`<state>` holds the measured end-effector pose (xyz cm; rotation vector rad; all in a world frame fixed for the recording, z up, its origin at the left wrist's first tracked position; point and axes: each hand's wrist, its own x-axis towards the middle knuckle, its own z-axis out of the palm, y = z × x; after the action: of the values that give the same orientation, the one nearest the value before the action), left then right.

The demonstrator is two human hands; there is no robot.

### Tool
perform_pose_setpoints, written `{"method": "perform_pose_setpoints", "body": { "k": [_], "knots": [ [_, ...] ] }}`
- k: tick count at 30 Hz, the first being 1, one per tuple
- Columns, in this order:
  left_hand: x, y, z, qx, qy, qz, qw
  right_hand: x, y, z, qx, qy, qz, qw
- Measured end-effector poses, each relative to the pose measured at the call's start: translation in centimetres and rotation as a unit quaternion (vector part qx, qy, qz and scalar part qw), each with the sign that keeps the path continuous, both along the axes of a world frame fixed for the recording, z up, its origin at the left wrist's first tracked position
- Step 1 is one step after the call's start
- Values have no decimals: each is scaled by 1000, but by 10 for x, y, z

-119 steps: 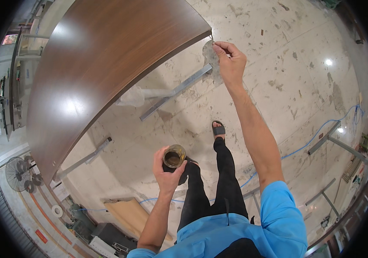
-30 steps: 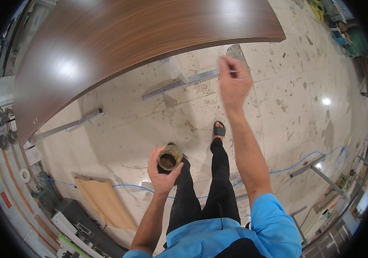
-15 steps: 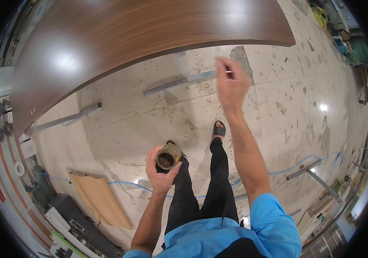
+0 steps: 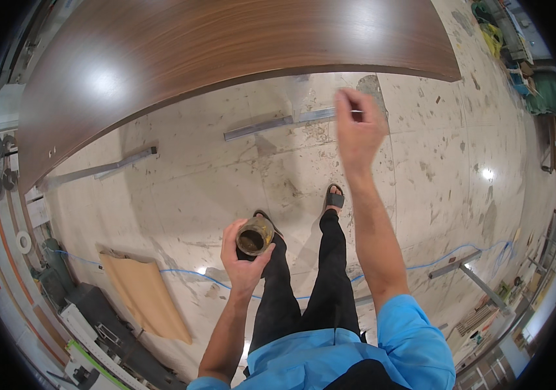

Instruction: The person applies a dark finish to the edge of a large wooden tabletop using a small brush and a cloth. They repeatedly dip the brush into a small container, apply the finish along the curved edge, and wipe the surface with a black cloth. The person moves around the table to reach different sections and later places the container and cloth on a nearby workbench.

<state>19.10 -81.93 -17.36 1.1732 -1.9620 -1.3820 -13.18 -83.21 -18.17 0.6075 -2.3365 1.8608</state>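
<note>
Left hand [image 4: 243, 268] is gripping an open jar [image 4: 256, 236] above the floor [image 4: 424, 201]; careless tilting could be spilling its dark contents. Right hand [image 4: 360, 140] is hovering blurred, fingers curled, near the board [image 4: 245, 45]; I can't tell if it's holding anything. Straying could mean knocking the edge.

Stands with legs [image 4: 330, 276] slightly apart, holds the right arm [image 4: 377, 227] stretched forward with the blurred right hand [image 4: 359, 133] curled toward its thumb, and holds the left hand [image 4: 240, 263] nearer the body in a wide, clasping curve.
</note>
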Motion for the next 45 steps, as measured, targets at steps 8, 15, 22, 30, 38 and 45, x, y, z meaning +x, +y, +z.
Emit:
{"method": "perform_pose_setpoints", "body": {
  "k": [8,15,22,30,38,45],
  "knots": [
    [11,-4,-3,-3,-12,8,1000,46,-57,-17,-15,4,135,991],
    [24,-9,-5,1,-5,36,999,54,-40,-11,13,-11,90,996],
    [32,-13,-6,6,2,55,998,65,-78,-22,-12,-13,106,994],
    [51,-21,-8,-13,-8,58,998,72,-63,1,15,-75,81,994],
    [57,-31,-12,6,4,59,998,76,-67,-3,-20,-130,137,982],
    [54,-38,-12,2,-5,49,999,66,-69,0,-20,-130,99,986]
  ]
}}
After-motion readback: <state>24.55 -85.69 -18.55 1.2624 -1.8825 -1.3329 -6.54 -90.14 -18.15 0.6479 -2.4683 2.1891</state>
